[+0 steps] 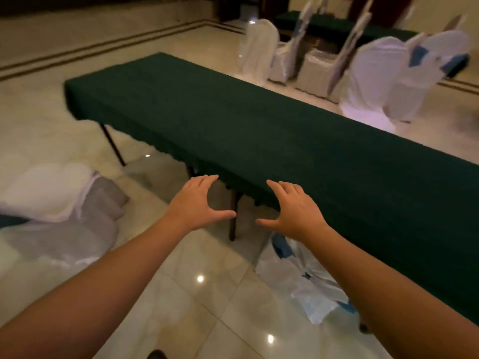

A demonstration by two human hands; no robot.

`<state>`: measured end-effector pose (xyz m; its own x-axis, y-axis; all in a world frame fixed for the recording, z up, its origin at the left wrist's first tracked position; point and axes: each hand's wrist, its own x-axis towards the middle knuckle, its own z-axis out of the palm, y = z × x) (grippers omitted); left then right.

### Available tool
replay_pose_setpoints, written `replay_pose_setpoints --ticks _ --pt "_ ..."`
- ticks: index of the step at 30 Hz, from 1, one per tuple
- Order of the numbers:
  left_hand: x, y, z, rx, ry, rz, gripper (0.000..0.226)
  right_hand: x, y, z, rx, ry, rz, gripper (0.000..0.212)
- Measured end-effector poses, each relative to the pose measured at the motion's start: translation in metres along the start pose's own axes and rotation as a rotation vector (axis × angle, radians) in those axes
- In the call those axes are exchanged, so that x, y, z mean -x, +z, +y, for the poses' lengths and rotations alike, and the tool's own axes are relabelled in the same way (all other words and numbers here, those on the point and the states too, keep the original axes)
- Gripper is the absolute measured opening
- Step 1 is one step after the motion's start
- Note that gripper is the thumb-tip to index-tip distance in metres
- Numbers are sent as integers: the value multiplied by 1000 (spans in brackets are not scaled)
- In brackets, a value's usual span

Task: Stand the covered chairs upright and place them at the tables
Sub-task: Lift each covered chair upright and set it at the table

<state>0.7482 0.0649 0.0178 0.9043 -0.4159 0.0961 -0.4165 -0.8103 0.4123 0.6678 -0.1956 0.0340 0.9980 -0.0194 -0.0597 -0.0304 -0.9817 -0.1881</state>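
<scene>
1. Both hands reach forward with fingers spread and hold nothing: the left hand (198,202) and right hand (294,209) hover near the edge of a long table (233,120) draped in dark green cloth.
2. Upright white-covered chairs (373,71) stand beyond the table's far side.
3. One toppled covered chair (57,203) lies on the tiled floor (197,294) at left.
4. Another fallen covered chair (305,286), with blue trim, lies beside the right forearm.

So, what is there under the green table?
Under the green table, dark legs and bare tiled floor show. A fallen covered chair lies partly beneath; the cloth hides everything further right.
</scene>
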Motion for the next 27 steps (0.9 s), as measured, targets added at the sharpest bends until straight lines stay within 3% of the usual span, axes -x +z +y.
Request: replay_pose_setpoints --ticks 5,16,27 --pt "70 -73 -113 2 -254 184 117 -63 -2 -139 34 -289 5 110" --pt "255 -233 -358 22 -667 459 118 -125 47 -485 30 -663 71 107" --pt "360 -343 -548 7 -919 523 112 -177 94 -747 -52 -910 12 107"
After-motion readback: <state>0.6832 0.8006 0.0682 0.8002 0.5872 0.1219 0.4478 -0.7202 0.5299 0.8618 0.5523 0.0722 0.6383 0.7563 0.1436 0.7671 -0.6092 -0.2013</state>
